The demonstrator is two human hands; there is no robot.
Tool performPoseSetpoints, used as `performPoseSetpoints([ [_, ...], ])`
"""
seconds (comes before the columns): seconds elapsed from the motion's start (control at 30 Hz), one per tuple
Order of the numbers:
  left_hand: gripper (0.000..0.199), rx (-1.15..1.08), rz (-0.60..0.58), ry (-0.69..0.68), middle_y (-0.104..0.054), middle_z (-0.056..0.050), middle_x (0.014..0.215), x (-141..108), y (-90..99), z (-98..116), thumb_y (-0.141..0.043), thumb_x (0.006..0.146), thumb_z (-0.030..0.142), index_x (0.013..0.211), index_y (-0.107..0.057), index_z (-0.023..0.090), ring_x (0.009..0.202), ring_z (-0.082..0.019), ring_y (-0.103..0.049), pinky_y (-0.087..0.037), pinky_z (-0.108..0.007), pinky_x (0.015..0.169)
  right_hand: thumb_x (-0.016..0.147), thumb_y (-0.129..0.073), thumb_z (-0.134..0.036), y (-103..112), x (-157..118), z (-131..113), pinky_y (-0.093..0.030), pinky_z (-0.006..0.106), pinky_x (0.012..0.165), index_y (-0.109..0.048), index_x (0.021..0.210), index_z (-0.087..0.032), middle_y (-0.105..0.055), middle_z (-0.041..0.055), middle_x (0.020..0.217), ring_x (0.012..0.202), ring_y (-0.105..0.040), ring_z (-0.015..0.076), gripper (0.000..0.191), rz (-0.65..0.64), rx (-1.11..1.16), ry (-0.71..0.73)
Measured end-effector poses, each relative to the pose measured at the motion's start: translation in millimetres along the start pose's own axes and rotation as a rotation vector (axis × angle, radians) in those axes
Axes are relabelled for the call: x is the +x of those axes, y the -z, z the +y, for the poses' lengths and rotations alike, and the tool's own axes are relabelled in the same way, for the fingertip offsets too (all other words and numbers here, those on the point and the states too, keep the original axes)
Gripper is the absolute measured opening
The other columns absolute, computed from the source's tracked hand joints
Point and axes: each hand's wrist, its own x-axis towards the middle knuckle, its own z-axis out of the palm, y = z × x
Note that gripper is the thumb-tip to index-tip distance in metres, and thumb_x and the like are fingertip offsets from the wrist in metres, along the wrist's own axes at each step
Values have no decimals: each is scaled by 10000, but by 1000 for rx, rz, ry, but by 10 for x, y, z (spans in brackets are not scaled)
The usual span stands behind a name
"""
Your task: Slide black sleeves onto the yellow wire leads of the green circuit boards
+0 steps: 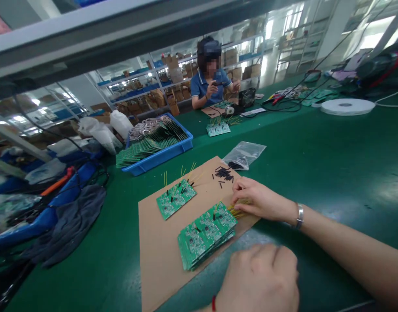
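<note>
**Circuit-board stack (205, 232) lay left of my right hand (255, 197), its wired end closest**

The stack sat to the left of my right hand and slightly toward me, and ahead and left of my left hand (262, 275). Its long axis ran slantwise, from near left to far right, so the far-right end pointed at my right hand, which looked the nearer. Yellow wires (238, 210) left that end and passed beneath my right fingers.

My right hand was half curled, thumb and forefinger drawn close; I could not tell whether they gripped a wire or only rested over the bundle. My left hand was bent, knuckles up and fingertips hidden, so I could not tell how far it was closed or whether it had hold of anything.

The boards were green, rectangular, crowded with small components and unevenly stacked, edges splayed at the near left. Brown cardboard (163, 260) lay underneath. Loose black sleeves (224, 173) lay just beyond my right hand, to its left.
</note>
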Motion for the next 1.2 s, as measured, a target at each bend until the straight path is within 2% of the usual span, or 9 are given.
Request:
performPoseSetpoints([
  [0.17, 247, 153, 247, 119, -615, -91, 997, 195, 204, -269, -372, 879, 50, 1030, -531, 163, 923, -235, -595, -523, -411, 809, 828, -594, -193, 3, 2, 3, -394, 354, 793, -679, 820, -178, -591, 73, 942, 897, -518, 202, 87, 73, -55, 26],
  [0.33, 372, 368, 364, 212, -566, -155, 1174, 285, 48, -489, -392, 861, 8, 1222, -440, 83, 1101, -252, -549, -499, -421, 920, 876, -526, -194, 141, -24, -13, -364, 354, 774, -662, 824, -175, -612, 73, 924, 869, -516, 199, 147, 119, -132, 6],
  [0.43, 363, 420, 339, 238, -581, -154, 1160, 294, 23, -552, -414, 853, 2, 1205, -459, 84, 1077, -247, -570, -510, -403, 901, 898, -520, -257, 210, -33, -41, -363, 347, 782, -657, 844, -182, -630, 56, 872, 854, -537, 191, 165, 90, -60, -1],
  [0.57, 202, 423, 230, 269, -639, -75, 915, 272, 112, -600, -441, 856, 29, 973, -552, 151, 872, -239, -624, -548, -392, 740, 904, -510, -323, 263, -32, -28, -392, 303, 753, -636, 815, -178, -645, 27, 823, 797, -559, 162, 212, 72, 169, -30],
  [0.7, 184, 389, 280, 216, -634, -33, 820, 198, 114, -652, -448, 854, 31, 904, -540, 183, 774, -219, -623, -538, -362, 665, 925, -438, -400, 259, 90, 97, -437, 275, 711, -649, 807, -160, -661, 38, 789, 762, -590, 160, 341, 120, 335, -145],
  [0.83, 158, 394, 390, 92, -620, -19, 798, 137, 17, -685, -487, 847, 63, 918, -532, 197, 728, -212, -595, -524, -352, 644, 878, -533, -287, 87, 377, 229, -443, 286, 770, -705, 904, -172, -709, 59, 923, 849, -626, 183, 209, 109, -14, -193],
  [0.93, 148, 422, 435, 13, -613, -29, 803, 123, -31, -691, -486, 838, 58, 909, -536, 178, 752, -205, -581, -520, -376, 758, 789, -649, -272, -123, 571, 286, -435, 325, 768, -735, 838, -168, -715, 95, 890, 869, -629, 241, 144, 42, -366, -213],
  [1.03, 148, 396, 432, -32, -613, -30, 828, 122, -44, -691, -483, 831, 57, 908, -539, 170, 795, -198, -575, -487, -391, 877, 763, -678, -288, -285, 652, 319, -425, 347, 764, -734, 808, -154, -707, 117, 858, 879, -622, 274, 152, 52, -438, -231],
  [1.2, 100, 382, 412, -30, -593, -28, 788, 134, -22, -692, -487, 835, 79, 838, -524, 173, 756, -197, -551, -502, -367, 804, 806, -603, -204, -343, 659, 356, -417, 313, 733, -699, 790, -167, -703, 85, 833, 845, -629, 236, 105, 43, -462, -254],
])
